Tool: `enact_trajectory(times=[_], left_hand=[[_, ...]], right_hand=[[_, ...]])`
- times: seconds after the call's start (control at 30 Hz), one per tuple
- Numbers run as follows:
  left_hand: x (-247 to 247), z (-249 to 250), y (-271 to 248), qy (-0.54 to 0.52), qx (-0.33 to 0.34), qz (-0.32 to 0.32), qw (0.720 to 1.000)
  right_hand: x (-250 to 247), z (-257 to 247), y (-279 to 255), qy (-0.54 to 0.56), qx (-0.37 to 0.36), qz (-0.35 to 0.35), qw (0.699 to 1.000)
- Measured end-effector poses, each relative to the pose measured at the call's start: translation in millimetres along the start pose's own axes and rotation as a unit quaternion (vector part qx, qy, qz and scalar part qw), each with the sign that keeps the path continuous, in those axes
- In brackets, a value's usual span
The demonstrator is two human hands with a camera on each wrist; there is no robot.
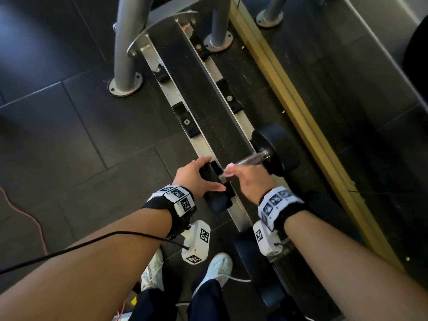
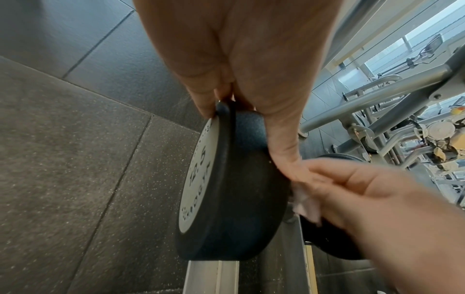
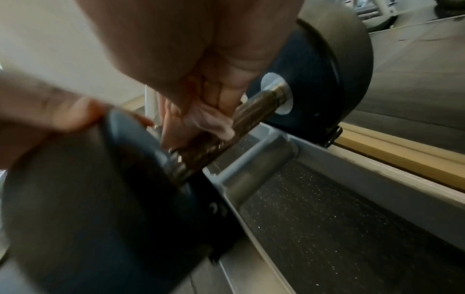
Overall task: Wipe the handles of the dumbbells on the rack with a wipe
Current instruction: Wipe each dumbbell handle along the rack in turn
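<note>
A black dumbbell lies across the rack rails (image 1: 240, 212). Its far head (image 1: 275, 149) and its near head (image 2: 226, 189), marked 12.5, are joined by a knurled metal handle (image 1: 253, 157). My left hand (image 1: 212, 173) grips the near head, fingers over the top and thumb along the inner face. My right hand (image 1: 240, 174) is curled round the handle close to the near head, pressing a pale pink wipe (image 3: 211, 119) against the metal handle (image 3: 254, 113). The wipe (image 2: 307, 201) also pokes out under my right fingers (image 2: 352, 179).
Empty black saddles (image 1: 185, 121) sit along the rails farther up the rack. Grey upright posts (image 1: 125, 54) stand bolted to the dark floor tiles. A second dumbbell (image 1: 254, 265) rests nearer to me. A wooden trim strip (image 1: 289, 89) runs to the right; an orange cable (image 1: 34, 223) crosses the floor at left.
</note>
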State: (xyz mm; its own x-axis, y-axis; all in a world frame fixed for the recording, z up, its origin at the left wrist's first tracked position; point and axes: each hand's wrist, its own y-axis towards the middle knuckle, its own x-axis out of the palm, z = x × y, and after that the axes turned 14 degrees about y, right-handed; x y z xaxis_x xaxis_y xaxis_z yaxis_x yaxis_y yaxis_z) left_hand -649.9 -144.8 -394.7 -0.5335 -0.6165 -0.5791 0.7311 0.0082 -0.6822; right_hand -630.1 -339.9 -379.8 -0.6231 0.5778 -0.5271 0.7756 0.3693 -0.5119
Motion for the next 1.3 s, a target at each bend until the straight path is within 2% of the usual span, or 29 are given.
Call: enact_trajectory(times=[0.1, 0.13, 0.17, 0.23, 0.27, 0.3, 0.37, 0.43, 0.47, 0.53, 0.57, 0.63, 0.67, 0.73, 0.83, 0.9, 0.97, 1.1, 1.23, 1.3], left_hand=[[0.4, -0.4, 1.1, -0.007, -0.006, -0.002, 1.0], [0.7, -0.5, 1.3, -0.009, -0.008, -0.001, 1.0], [1.0, -0.8, 1.5, -0.011, -0.008, -0.001, 1.0], [1.7, -1.3, 2.1, -0.01, -0.006, 0.0, 1.0], [2.1, -1.5, 2.3, -0.008, -0.005, 0.002, 1.0], [2.2, -1.6, 2.4, -0.006, -0.004, 0.004, 1.0], [1.8, -1.6, 2.3, -0.001, -0.004, 0.006, 1.0], [0.8, -1.3, 1.9, 0.007, -0.003, 0.006, 1.0], [0.4, -0.7, 1.5, 0.011, -0.002, 0.006, 1.0], [-0.3, 0.0, 1.0, 0.013, -0.001, 0.005, 1.0], [-0.5, -0.1, 1.0, 0.012, -0.002, 0.004, 1.0], [-0.4, -0.8, 1.4, 0.01, -0.001, 0.002, 1.0], [-0.1, -1.7, 1.3, 0.009, 0.0, 0.003, 1.0], [1.7, -3.5, 0.5, 0.001, 0.003, 0.006, 1.0], [4.4, -5.8, -1.5, -0.013, 0.008, 0.017, 1.0], [4.7, -6.0, -1.5, -0.011, 0.014, 0.02, 1.0], [4.3, -6.5, -1.0, -0.005, 0.018, 0.018, 1.0], [4.4, -8.1, -1.6, 0.005, 0.022, 0.02, 1.0], [4.4, -8.8, -1.1, 0.013, 0.026, 0.022, 0.999], [4.0, -9.4, -0.8, 0.013, 0.029, 0.02, 0.999]], right_hand=[[-19.8, -0.3, 14.6, -0.001, -0.019, 0.126, 0.992], [-22.4, 1.0, 18.9, -0.01, -0.018, 0.147, 0.989], [-21.2, 1.6, 21.8, -0.026, 0.002, 0.13, 0.991], [-10.8, 2.3, 22.1, -0.091, 0.058, 0.037, 0.993], [-3.8, 3.1, 18.1, -0.111, 0.065, 0.03, 0.991], [3.6, 2.0, 12.7, -0.111, 0.06, 0.053, 0.991], [16.8, -2.0, -0.5, -0.061, 0.048, 0.101, 0.992], [28.7, -4.9, -6.9, -0.002, 0.071, 0.079, 0.994], [31.4, -5.9, -10.9, 0.051, 0.117, 0.058, 0.99], [29.2, -12.7, -15.6, 0.22, 0.211, 0.077, 0.949], [26.2, -11.6, -17.0, 0.279, 0.23, 0.086, 0.928], [19.9, -10.2, -17.3, 0.28, 0.2, 0.069, 0.937], [18.1, -5.1, -18.5, 0.262, 0.187, 0.085, 0.943], [15.7, 2.4, -19.7, 0.328, 0.21, 0.185, 0.902], [19.1, 10.1, -22.4, 0.388, 0.276, 0.377, 0.795], [23.3, 12.8, -21.3, 0.428, 0.287, 0.448, 0.731], [25.5, 13.8, -16.5, 0.446, 0.292, 0.474, 0.701], [25.4, 13.4, -7.3, 0.459, 0.272, 0.481, 0.695], [31.1, 13.6, -5.4, 0.451, 0.223, 0.434, 0.747], [33.5, 14.1, -3.8, 0.468, 0.211, 0.405, 0.757]])
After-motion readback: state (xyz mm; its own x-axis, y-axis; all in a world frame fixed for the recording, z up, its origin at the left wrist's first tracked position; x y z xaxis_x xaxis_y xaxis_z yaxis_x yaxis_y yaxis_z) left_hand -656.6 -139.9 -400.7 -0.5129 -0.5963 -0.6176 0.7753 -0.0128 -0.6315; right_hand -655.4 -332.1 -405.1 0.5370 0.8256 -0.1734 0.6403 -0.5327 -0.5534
